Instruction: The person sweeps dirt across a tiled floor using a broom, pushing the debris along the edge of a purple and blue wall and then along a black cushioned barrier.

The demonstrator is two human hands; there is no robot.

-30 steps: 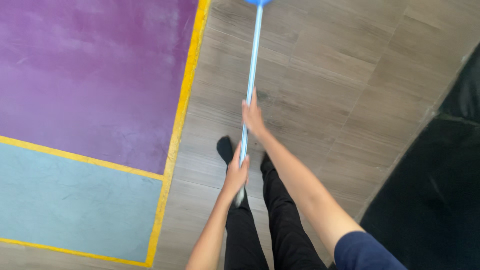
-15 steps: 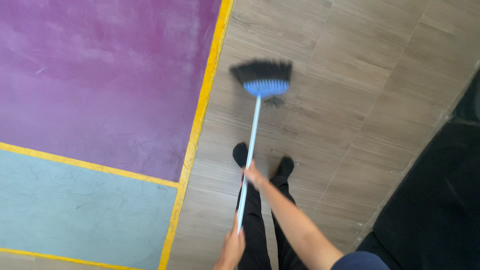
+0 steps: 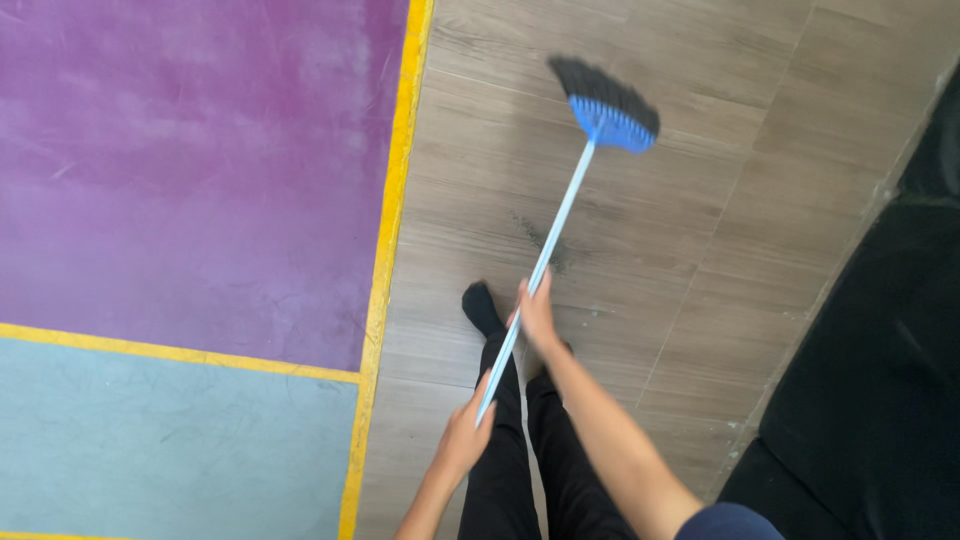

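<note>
On the wood-grain floor (image 3: 680,230) beside the yellow stripe (image 3: 385,260), I see my right hand (image 3: 537,315) wrapped mid-handle on the blue broom (image 3: 560,215), left hand (image 3: 468,435) clasping its end; bristles rest toward the black mat (image 3: 880,380)

Floor seen from above: wood-look planks beside painted zones.

Grey-brown plank flooring (image 3: 680,250) is running across the middle, showing dark scuffs and a streaky grain. A yellow painted line (image 3: 392,230) is bordering it on the left, with a second yellow line branching off between a purple painted area (image 3: 190,160) and a pale blue one (image 3: 170,440). A black surface (image 3: 880,380) is filling the right edge. Soft, even light is falling throughout.
</note>
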